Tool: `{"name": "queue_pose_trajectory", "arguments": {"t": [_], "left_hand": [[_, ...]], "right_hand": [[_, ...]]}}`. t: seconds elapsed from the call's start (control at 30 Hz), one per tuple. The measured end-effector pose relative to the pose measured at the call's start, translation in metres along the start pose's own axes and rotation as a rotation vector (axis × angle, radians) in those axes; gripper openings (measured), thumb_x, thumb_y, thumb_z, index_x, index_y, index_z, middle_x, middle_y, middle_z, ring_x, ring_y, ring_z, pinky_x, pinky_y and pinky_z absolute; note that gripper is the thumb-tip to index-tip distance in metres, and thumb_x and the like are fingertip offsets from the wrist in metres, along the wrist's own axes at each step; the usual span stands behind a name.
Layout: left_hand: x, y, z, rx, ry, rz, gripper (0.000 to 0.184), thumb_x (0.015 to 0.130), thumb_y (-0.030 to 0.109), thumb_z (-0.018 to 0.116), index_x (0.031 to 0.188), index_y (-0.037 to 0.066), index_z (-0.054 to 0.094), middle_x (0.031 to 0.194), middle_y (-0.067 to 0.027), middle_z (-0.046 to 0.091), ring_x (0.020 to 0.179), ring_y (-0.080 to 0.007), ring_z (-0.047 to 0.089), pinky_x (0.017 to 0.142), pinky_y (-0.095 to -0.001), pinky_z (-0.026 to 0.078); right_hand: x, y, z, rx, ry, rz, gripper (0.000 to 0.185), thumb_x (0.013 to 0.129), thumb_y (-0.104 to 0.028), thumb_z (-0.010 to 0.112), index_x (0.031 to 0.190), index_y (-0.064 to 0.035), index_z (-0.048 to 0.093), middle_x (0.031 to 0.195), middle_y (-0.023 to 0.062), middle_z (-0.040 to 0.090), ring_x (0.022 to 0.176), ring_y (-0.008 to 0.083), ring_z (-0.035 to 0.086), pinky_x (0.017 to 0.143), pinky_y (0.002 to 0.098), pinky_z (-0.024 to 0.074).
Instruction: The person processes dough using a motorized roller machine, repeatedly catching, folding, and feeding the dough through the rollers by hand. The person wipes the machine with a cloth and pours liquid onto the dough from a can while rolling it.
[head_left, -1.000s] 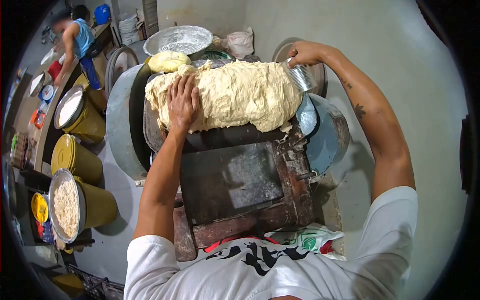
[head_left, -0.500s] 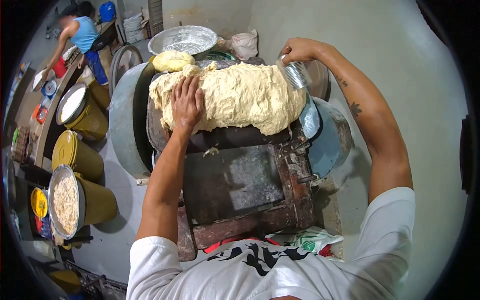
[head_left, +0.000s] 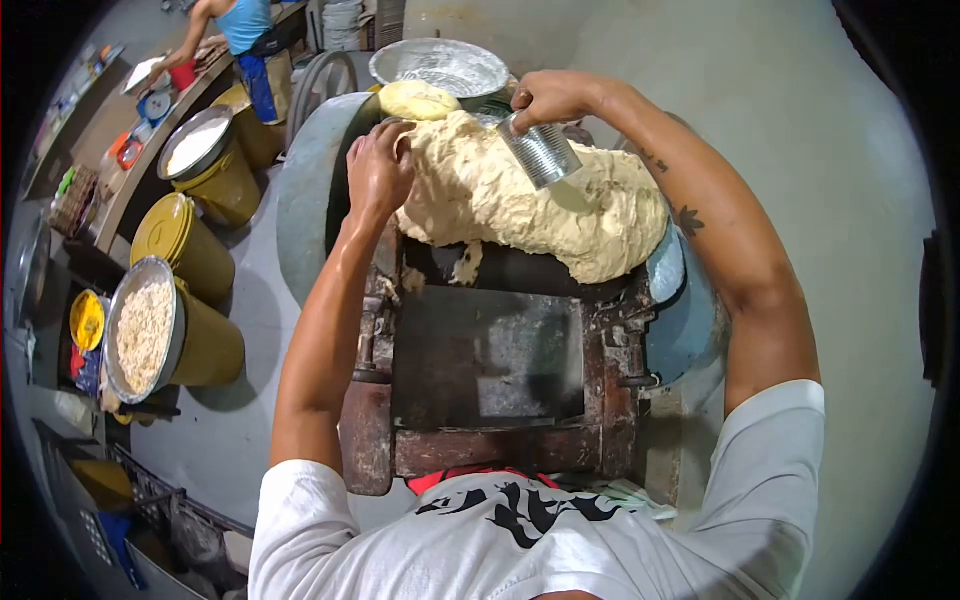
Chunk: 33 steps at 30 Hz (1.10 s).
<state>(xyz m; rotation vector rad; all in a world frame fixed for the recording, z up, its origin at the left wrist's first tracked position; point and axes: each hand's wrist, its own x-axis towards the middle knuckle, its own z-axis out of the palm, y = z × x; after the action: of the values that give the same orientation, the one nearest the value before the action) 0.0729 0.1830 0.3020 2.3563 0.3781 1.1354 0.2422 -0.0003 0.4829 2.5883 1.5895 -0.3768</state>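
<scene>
A large mass of pale yellow dough (head_left: 500, 190) lies across the dark roller of a worn, floury machine (head_left: 490, 455). At the dough's left end is my left hand (head_left: 380, 175), its fingers bent against the dough and the fingertips partly hidden. My right hand (head_left: 548, 100) grips a ribbed metal can (head_left: 540, 155) by its upper end. The can is tilted over the middle of the dough, and its inside is hidden from me. Behind the left end sits a smaller, smooth yellow dough lump (head_left: 420, 100).
A floury metal basin (head_left: 440, 65) stands behind the machine, and a curved metal guard (head_left: 305, 210) rises on its left. Further left are yellow bins (head_left: 185, 240), a basin of pale crumbly material (head_left: 145, 325) and a co-worker (head_left: 245, 30) at a long counter.
My right hand has carried the can left, from the dough's right end to above its middle. My left hand has shifted to the left end, which is drawn inward. My view has turned left.
</scene>
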Motion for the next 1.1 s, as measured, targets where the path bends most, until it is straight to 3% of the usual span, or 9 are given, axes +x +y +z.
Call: {"name": "queue_pose_trajectory", "arguments": {"t": [0.1, 0.33, 0.5, 0.57, 0.63, 0.73, 0.83, 1.0, 1.1], "left_hand": [[-0.015, -0.043, 0.005, 0.251, -0.08, 0.078, 0.042, 0.086, 0.017, 0.066, 0.127, 0.007, 0.062, 0.137, -0.0141, 0.059, 0.128, -0.0319, 0.054, 0.114, -0.0519, 0.032], [-0.041, -0.051, 0.011, -0.027, -0.158, -0.045, 0.056, 0.089, 0.002, 0.053, 0.145, 0.001, 0.046, 0.153, -0.0239, 0.042, 0.135, -0.0444, 0.046, 0.11, -0.0458, 0.043], [-0.041, -0.058, 0.018, -0.06, 0.025, -0.028, 0.049, 0.091, 0.005, 0.052, 0.14, 0.002, 0.05, 0.146, -0.0238, 0.05, 0.128, -0.0432, 0.053, 0.106, -0.0456, 0.046], [-0.048, -0.058, 0.013, -0.098, 0.041, -0.083, 0.045, 0.092, 0.006, 0.052, 0.137, 0.003, 0.054, 0.139, -0.0231, 0.055, 0.124, -0.0423, 0.056, 0.102, -0.0456, 0.048], [-0.045, -0.044, 0.0, -0.151, -0.045, -0.189, 0.041, 0.093, 0.007, 0.053, 0.133, 0.004, 0.057, 0.131, -0.0224, 0.06, 0.119, -0.0416, 0.059, 0.099, -0.0457, 0.049], [-0.054, -0.03, 0.0, -0.086, 0.103, 0.031, 0.038, 0.09, 0.006, 0.059, 0.128, 0.004, 0.062, 0.127, -0.0203, 0.062, 0.118, -0.0405, 0.058, 0.101, -0.046, 0.046], [-0.082, -0.003, 0.001, -0.1, 0.081, 0.093, 0.036, 0.091, 0.003, 0.059, 0.126, 0.003, 0.063, 0.13, -0.021, 0.061, 0.122, -0.0404, 0.056, 0.104, -0.0462, 0.044], [-0.186, 0.032, 0.019, -0.357, -0.072, -0.092, 0.026, 0.1, 0.009, 0.056, 0.123, 0.001, 0.063, 0.124, -0.0188, 0.063, 0.117, -0.0353, 0.061, 0.099, -0.0414, 0.048], [-0.253, 0.045, 0.039, -0.439, -0.378, -0.276, 0.03, 0.104, 0.02, 0.054, 0.125, 0.001, 0.063, 0.123, -0.0172, 0.064, 0.115, -0.0307, 0.063, 0.099, -0.0411, 0.048]], "right_hand": [[0.014, -0.023, -0.006, -0.026, -0.009, -0.025, 0.041, 0.077, -0.038, 0.074, 0.097, -0.0017, 0.074, 0.069, 0.0097, 0.064, 0.059, 0.0213, 0.055, 0.056, 0.0417, 0.0431], [0.03, -0.049, -0.019, -0.055, 0.055, -0.126, 0.038, 0.08, -0.037, 0.071, 0.091, -0.0004, 0.072, 0.07, 0.0093, 0.063, 0.065, 0.0217, 0.055, 0.063, 0.0418, 0.0439], [0.035, -0.013, 0.004, 0.111, 0.356, -0.326, 0.038, 0.088, -0.04, 0.071, 0.083, -0.0025, 0.067, 0.066, 0.0079, 0.055, 0.063, 0.0184, 0.048, 0.061, 0.043, 0.0387], [0.016, -0.008, -0.005, 0.001, 0.255, -0.218, 0.04, 0.094, -0.043, 0.068, 0.087, -0.0031, 0.069, 0.064, 0.0049, 0.052, 0.06, 0.0146, 0.045, 0.059, 0.0377, 0.0375], [-0.025, -0.007, 0.006, 0.059, 0.348, -0.199, 0.041, 0.096, -0.042, 0.066, 0.09, -0.002, 0.069, 0.063, 0.0034, 0.051, 0.059, 0.0132, 0.044, 0.058, 0.0348, 0.037], [-0.099, -0.007, 0.023, 0.081, 0.402, -0.023, 0.047, 0.092, -0.047, 0.067, 0.103, -0.0027, 0.074, 0.091, 0.0161, 0.072, 0.078, 0.0265, 0.066, 0.073, 0.0403, 0.0503], [-0.174, 0.015, 0.06, 0.164, 0.665, -0.065, 0.048, 0.097, -0.047, 0.062, 0.097, 0.0009, 0.07, 0.079, 0.0125, 0.066, 0.07, 0.022, 0.059, 0.068, 0.0386, 0.047], [-0.32, 0.016, 0.123, 0.388, 0.589, 0.296, 0.033, 0.094, -0.029, 0.072, 0.091, 0.0035, 0.066, 0.074, 0.0084, 0.058, 0.07, 0.0193, 0.052, 0.066, 0.0339, 0.0437], [-0.392, 0.007, 0.183, 0.431, 0.548, 0.422, 0.031, 0.093, -0.026, 0.072, 0.088, 0.0034, 0.065, 0.075, 0.0099, 0.056, 0.073, 0.0219, 0.053, 0.067, 0.0346, 0.0437]]}}
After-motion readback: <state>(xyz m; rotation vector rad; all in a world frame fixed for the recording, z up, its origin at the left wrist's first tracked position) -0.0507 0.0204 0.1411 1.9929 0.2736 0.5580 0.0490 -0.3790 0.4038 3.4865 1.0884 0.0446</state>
